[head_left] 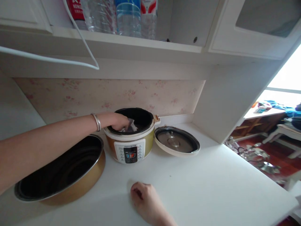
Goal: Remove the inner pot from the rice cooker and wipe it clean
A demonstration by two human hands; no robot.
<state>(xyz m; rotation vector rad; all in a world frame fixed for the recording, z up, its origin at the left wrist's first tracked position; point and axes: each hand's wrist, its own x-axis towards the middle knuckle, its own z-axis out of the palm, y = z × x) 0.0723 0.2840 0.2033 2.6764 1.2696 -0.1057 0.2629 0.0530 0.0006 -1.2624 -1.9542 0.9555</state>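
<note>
My left hand (120, 121) reaches into the open rice cooker (130, 147) and is closed on a crumpled white cloth or paper (132, 126) pressed against the dark inside. A metal bracelet (96, 121) circles that wrist. My right hand (144, 198) rests on the white counter (211, 188) in front of the cooker, fingers curled under, nothing visible in it. The cooker's lid (176, 141) lies open flat to its right.
The gold inner pot (63, 171) with a dark lining sits at the left on the counter. Plastic bottles (117, 15) stand on the shelf above. A white cabinet wall rises at the right; beyond it are a floor, a table and a window.
</note>
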